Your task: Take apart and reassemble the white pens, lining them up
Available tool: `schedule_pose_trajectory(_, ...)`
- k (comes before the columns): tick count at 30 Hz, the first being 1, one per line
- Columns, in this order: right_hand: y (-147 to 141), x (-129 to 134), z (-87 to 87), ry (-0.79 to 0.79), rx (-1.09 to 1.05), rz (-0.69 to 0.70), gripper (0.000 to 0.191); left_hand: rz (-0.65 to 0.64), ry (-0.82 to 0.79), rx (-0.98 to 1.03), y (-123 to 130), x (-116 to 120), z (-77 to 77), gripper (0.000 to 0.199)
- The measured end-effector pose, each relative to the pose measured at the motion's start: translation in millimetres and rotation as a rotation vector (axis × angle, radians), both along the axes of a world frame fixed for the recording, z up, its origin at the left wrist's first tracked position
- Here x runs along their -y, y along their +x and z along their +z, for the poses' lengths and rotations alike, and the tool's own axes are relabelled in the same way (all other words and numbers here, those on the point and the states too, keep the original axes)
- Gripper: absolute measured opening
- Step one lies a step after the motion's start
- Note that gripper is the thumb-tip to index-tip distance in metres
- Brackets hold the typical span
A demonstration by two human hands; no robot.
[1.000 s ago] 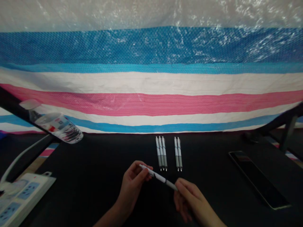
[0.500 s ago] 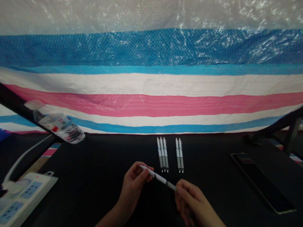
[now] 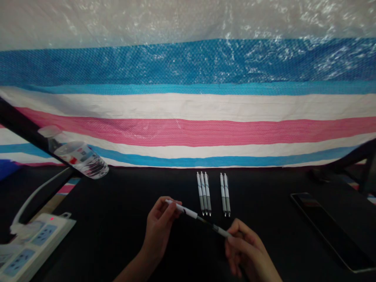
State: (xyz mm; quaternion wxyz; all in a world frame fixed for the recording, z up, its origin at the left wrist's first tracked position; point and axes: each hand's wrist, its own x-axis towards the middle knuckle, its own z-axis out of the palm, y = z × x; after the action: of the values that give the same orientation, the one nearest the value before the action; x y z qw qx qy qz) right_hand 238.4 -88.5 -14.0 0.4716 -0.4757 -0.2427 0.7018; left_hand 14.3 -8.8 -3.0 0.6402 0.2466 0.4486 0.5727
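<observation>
Low in the head view, my left hand [image 3: 161, 225] pinches the white barrel [image 3: 188, 212] of a pen. My right hand [image 3: 242, 246] pinches the pen's grey grip section [image 3: 221, 231]. The two parts stand apart, and a thin dark refill [image 3: 205, 221] shows between them, in line with both. Beyond my hands, three white and grey pens [image 3: 204, 194] lie side by side on the black table [image 3: 132, 188]. Two more such pens [image 3: 225, 195] lie together just to their right.
A dark phone [image 3: 331, 233] lies at the right. On the left are a white power strip [image 3: 38, 246] with a cable and a tilted clear water bottle [image 3: 85, 158]. A striped plastic sheet [image 3: 188, 105] hangs behind the table.
The pen has come apart: my right hand has moved right with the grey grip section, my left hand slightly left with the barrel, and the refill now shows between. The view has shifted slightly.
</observation>
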Motion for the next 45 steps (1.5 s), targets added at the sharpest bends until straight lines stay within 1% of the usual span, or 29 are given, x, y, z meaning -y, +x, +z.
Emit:
schedule_pose_trajectory(3,2,0,-2.4,-0.006,0.016,-0.063,0.035,0.047,0.002,-0.008,-4,-4,-0.3,0.032)
schedule_pose_trajectory(6,2,-1,-5.2,-0.006,0.026,-0.109,0.038,0.076,-0.015,-0.003,-6,-6,0.9,0.034)
schedule_pose_trajectory(9,2,-1,-1.8,-0.013,0.045,-0.103,0.037,0.078,-0.028,0.006,-5,-5,3.0,0.034)
schedule_pose_trajectory(13,2,-1,6.0,-0.019,0.057,-0.079,0.036,0.051,-0.030,0.013,-3,-1,3.4,0.033)
schedule_pose_trajectory(16,2,0,4.8,-0.009,0.063,-0.069,0.036,0.018,-0.052,0.028,0,3,3.2,0.033)
schedule_pose_trajectory(20,0,1,-1.1,0.009,0.082,-0.034,0.037,-0.019,-0.084,0.026,5,7,4.8,0.035)
schedule_pose_trajectory(23,-3,1,-0.9,0.050,0.144,0.023,0.040,-0.053,-0.082,-0.005,9,11,4.5,0.037)
schedule_pose_trajectory(26,-7,1,2.8,0.118,0.257,0.071,0.047,-0.146,-0.029,-0.098,11,19,0.9,0.030)
schedule_pose_trajectory(29,-10,1,5.6,0.152,0.367,0.093,0.052,-0.236,0.038,-0.194,11,25,-3.0,0.021)
schedule_pose_trajectory(33,-10,4,2.7,0.176,0.479,0.126,0.054,-0.272,0.064,-0.255,10,27,-4.4,0.017)
schedule_pose_trajectory(35,-9,6,-0.8,0.177,0.494,0.164,0.057,-0.288,0.057,-0.262,10,26,-4.1,0.018)
schedule_pose_trajectory(39,-9,8,-4.7,0.120,0.442,0.258,0.069,-0.301,0.054,-0.231,9,25,-4.0,0.019)
schedule_pose_trajectory(41,-10,8,-3.8,0.146,0.431,0.244,0.064,-0.265,0.048,-0.217,9,25,-4.6,0.019)
schedule_pose_trajectory(44,-11,6,-1.7,0.198,0.460,0.158,0.054,-0.225,0.036,-0.210,9,25,-5.6,0.020)
schedule_pose_trajectory(45,-11,6,-1.3,0.205,0.481,0.152,0.052,-0.226,0.034,-0.208,10,25,-5.8,0.019)
